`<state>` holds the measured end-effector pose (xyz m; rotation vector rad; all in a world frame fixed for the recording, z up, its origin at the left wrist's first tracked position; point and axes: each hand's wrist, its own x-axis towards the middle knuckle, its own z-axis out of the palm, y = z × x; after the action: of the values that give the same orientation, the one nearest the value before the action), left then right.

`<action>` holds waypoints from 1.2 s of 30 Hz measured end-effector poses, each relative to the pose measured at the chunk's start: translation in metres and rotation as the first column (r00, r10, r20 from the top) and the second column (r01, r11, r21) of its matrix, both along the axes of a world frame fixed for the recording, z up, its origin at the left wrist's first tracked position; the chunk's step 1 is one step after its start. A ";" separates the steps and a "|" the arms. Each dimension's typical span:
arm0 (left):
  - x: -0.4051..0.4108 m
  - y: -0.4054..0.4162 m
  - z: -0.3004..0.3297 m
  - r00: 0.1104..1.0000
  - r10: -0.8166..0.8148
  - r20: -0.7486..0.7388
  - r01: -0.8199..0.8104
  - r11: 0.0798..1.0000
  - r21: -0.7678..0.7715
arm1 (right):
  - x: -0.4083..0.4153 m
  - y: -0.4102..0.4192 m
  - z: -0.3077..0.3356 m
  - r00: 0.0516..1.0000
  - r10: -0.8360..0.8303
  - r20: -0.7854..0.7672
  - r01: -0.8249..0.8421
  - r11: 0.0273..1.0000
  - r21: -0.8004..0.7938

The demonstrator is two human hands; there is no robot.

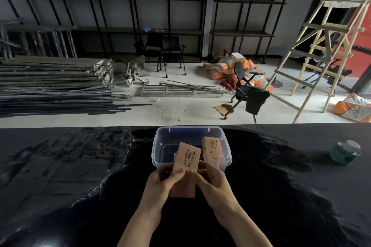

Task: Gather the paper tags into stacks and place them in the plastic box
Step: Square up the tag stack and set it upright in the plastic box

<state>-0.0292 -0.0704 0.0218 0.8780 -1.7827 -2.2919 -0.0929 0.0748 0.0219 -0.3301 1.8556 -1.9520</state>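
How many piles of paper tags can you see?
2. One stack of tags is held by the left hand and right hand; another stack sits inside the plastic box. More may be hidden.

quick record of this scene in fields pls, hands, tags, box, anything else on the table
left hand: grips the held tags from the left
right hand: grips them from the right
held tags: brown stack with a coffee cup print, top tilted over the box's near rim
plastic box: clear, open, on the black table
stack in box: at its right side
jar: green, far right
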 end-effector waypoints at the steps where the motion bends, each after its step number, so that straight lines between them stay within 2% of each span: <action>1: 0.000 -0.003 0.002 1.000 0.020 0.007 -0.020 1.000 -0.011 | -0.002 -0.004 0.002 1.000 0.014 -0.022 -0.014 1.000 0.021; 2: -0.001 -0.006 0.004 0.999 0.047 0.010 -0.047 0.998 -0.029 | -0.004 -0.008 0.003 0.997 0.023 -0.079 -0.018 0.998 0.061; 4: -0.002 -0.013 0.007 0.992 0.126 0.014 -0.125 0.991 -0.054 | -0.012 -0.014 0.002 0.952 0.019 -0.305 0.055 0.971 0.233; 5: -0.001 -0.017 0.009 0.984 0.175 0.019 -0.173 0.984 -0.051 | -0.018 -0.015 0.001 0.891 0.044 -0.451 0.136 0.924 0.358; 6: 0.000 -0.021 0.012 0.975 0.221 0.025 -0.219 0.975 -0.042 | -0.024 -0.015 -0.001 0.803 0.127 -0.582 0.218 0.846 0.486; 7: 0.002 -0.025 0.014 0.967 0.253 0.030 -0.252 0.967 -0.035 | -0.029 -0.014 -0.004 0.717 0.251 -0.650 0.270 0.760 0.591; 8: 0.004 -0.028 0.016 0.962 0.270 0.032 -0.269 0.963 -0.031 | -0.033 -0.012 -0.007 0.657 0.377 -0.653 0.283 0.680 0.677; 10: 0.006 -0.031 0.020 0.960 0.280 0.026 -0.279 0.960 -0.034 | -0.038 -0.011 -0.015 0.609 0.558 -0.564 0.239 0.549 0.801; 12: 0.008 -0.030 0.021 0.958 0.287 0.019 -0.286 0.957 -0.042 | -0.036 -0.011 -0.022 0.595 0.615 -0.517 0.219 0.495 0.841; 16: 0.007 -0.025 0.023 0.953 0.304 0.018 -0.302 0.951 -0.061 | -0.019 -0.006 -0.026 0.553 0.621 -0.555 0.270 0.497 0.825; 19: 0.002 -0.020 0.023 0.953 0.304 0.010 -0.303 0.951 -0.064 | -0.004 0.001 -0.030 0.554 0.647 -0.524 0.228 0.488 0.843; 22: -0.006 -0.016 0.026 0.958 0.287 0.008 -0.285 0.955 -0.079 | 0.012 0.011 -0.031 0.516 0.633 -0.577 0.226 0.549 0.805; 23: -0.009 -0.015 0.027 0.962 0.274 0.010 -0.273 0.958 -0.088 | 0.013 0.015 -0.028 0.526 0.596 -0.606 0.219 0.594 0.774; 25: -0.016 -0.012 0.030 0.969 0.246 0.023 -0.242 0.963 -0.115 | 0.003 0.030 -0.020 0.565 0.422 -0.710 0.292 0.702 0.649; 26: -0.019 -0.010 0.031 0.972 0.233 0.039 -0.226 0.965 -0.133 | -0.008 0.041 -0.017 0.569 0.317 -0.759 0.373 0.723 0.582; 27: -0.024 -0.009 0.031 0.974 0.218 0.058 -0.207 0.967 -0.151 | -0.022 0.052 -0.016 0.569 0.241 -0.786 0.457 0.702 0.546; 30: -0.038 -0.006 0.026 0.976 0.173 0.133 -0.148 0.972 -0.181 | -0.065 0.089 -0.033 0.634 0.231 -0.738 0.568 0.507 0.648; 33: -0.054 -0.002 0.018 0.958 0.149 0.244 -0.095 0.970 -0.222 | -0.089 0.113 -0.068 0.779 0.269 -0.567 0.481 0.323 0.815; 36: -0.069 0.000 0.010 0.941 0.111 0.321 -0.023 0.964 -0.265 | -0.090 0.120 -0.098 0.852 0.303 -0.426 0.379 0.204 0.903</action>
<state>-0.0978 -0.0707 0.0321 1.3140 -2.0821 -1.8960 -0.1831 0.1950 -0.0758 -0.3865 3.0503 -0.1949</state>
